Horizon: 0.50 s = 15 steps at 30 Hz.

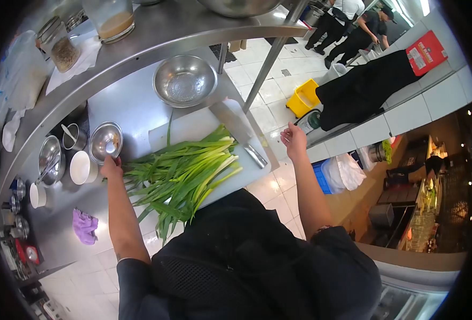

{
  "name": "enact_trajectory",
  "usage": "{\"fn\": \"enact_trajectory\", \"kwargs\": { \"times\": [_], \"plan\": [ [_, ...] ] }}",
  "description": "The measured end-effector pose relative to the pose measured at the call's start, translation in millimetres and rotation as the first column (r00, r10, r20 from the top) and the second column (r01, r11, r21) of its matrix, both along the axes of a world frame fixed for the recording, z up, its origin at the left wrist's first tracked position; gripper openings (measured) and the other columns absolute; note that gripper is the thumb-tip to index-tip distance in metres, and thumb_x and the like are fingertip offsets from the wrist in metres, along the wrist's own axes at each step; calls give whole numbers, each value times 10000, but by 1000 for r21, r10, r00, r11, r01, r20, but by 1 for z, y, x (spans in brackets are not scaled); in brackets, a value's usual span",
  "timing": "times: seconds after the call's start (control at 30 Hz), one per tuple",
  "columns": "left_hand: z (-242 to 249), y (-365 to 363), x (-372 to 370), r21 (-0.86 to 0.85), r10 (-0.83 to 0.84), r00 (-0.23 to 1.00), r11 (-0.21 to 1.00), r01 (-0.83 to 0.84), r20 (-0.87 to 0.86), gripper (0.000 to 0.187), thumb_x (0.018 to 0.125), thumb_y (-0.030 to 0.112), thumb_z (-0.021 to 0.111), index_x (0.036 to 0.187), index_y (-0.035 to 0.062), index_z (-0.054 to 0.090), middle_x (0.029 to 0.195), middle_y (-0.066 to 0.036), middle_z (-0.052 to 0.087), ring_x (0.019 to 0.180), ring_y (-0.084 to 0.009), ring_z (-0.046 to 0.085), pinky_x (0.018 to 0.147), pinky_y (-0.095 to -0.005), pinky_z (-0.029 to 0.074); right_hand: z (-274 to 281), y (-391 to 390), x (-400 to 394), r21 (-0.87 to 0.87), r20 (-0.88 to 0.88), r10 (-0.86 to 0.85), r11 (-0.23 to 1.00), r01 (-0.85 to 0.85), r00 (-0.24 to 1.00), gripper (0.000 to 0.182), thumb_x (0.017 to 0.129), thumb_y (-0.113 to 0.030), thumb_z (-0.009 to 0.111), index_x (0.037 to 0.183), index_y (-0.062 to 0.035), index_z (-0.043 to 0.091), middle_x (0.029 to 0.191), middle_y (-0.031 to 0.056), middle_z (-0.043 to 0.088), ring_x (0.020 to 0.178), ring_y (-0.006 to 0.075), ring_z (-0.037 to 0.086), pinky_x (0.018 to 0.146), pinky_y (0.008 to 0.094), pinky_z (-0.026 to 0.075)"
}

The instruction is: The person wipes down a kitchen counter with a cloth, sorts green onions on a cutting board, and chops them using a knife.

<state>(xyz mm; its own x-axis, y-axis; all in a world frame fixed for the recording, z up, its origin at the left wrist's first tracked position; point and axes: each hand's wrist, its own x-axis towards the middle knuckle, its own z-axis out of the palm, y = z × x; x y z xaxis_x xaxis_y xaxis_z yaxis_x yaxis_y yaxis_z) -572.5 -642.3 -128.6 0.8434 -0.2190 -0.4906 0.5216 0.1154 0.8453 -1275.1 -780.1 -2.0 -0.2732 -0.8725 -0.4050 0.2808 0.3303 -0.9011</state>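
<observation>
My left hand [111, 167] grips the near rim of a small metal bowl [100, 140], which has a little something in its bottom. My right hand [293, 140] is raised to the right of the cutting board, holding nothing, its fingers loosely bent and apart. Between my hands a big bunch of spring onions [193, 165] lies across the white cutting board [254, 169], the green ends hanging over its left and near edges. On the board's far right side rests a cleaver [235, 124] with a metal handle. Beyond the board stands a large metal bowl [185, 81].
White cups [82, 168], metal bowls [50, 160] and a purple cloth [85, 226] are on the steel counter at left. A steel shelf [193, 33] crosses above, holding a jar [60, 45]. A yellow bucket [303, 98] and two people are farther off.
</observation>
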Motion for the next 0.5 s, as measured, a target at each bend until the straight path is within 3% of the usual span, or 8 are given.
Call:
{"fn": "enact_trajectory", "kwargs": {
  "times": [0.07,0.13,0.2,0.27,0.33,0.4,0.43,0.5],
  "plan": [
    [35,6,-29,19,1,996,1000,-3,86,309,812,43,709,1103,-26,630,1044,-166,670,775,-247,690,594,-342,603,-8,-6,-8,41,141,-9,999,3,990,492,931,-174,686,1384,-23,572,1061,85,670,926,210,670,777,362,554],
    [78,11,-69,4,-73,944,997,75,323,382,809,38,708,1169,-36,603,1102,-178,670,810,-249,703,587,-352,607,-1,7,-1,71,-267,208,978,-195,941,503,931,-109,641,1418,-27,548,1111,81,658,1005,210,658,825,384,545],
    [107,9,-114,3,-31,930,999,32,367,428,820,32,695,1226,-25,571,1131,-168,664,893,-253,700,607,-368,614,14,15,8,140,-248,229,970,-199,941,503,934,-97,646,1423,-30,550,1189,76,667,979,209,669,808,368,551],
    [134,4,-167,0,-192,844,975,221,500,450,836,22,671,1265,-18,544,1166,-161,663,968,-239,675,739,-373,593,14,17,5,17,-293,329,941,-339,898,464,936,-99,658,1391,-43,588,1243,91,683,929,216,680,791,361,559],
    [150,-9,-224,102,-315,704,939,329,636,394,840,15,655,1222,-16,564,1144,-150,667,1016,-219,645,876,-342,535,1,3,0,27,-271,370,926,-378,889,454,922,-108,682,1368,-56,612,1203,98,706,872,210,685,777,342,565],
    [157,-25,-278,174,-474,674,868,465,567,322,828,27,655,1138,-18,582,1056,-125,667,934,-199,623,890,-331,496,-22,-11,-6,40,-635,507,775,-631,583,366,902,-90,690,1265,-47,681,1044,98,718,846,190,680,764,318,558],
    [161,-33,-305,208,-542,651,829,519,532,295,820,35,653,1102,-18,586,1004,-114,655,891,-188,609,850,-334,504,-38,-13,-4,-77,-746,428,705,-705,510,258,878,-71,695,1130,-25,729,945,117,701,840,224,692,767,328,559],
    [165,-45,-354,233,-648,628,752,617,431,267,804,50,646,1055,-21,588,925,-97,634,807,-167,581,758,-337,511,-42,-7,4,-120,-805,390,630,-767,447,207,873,-73,702,1070,-20,738,949,135,698,844,258,696,777,353,561]
  ]
}}
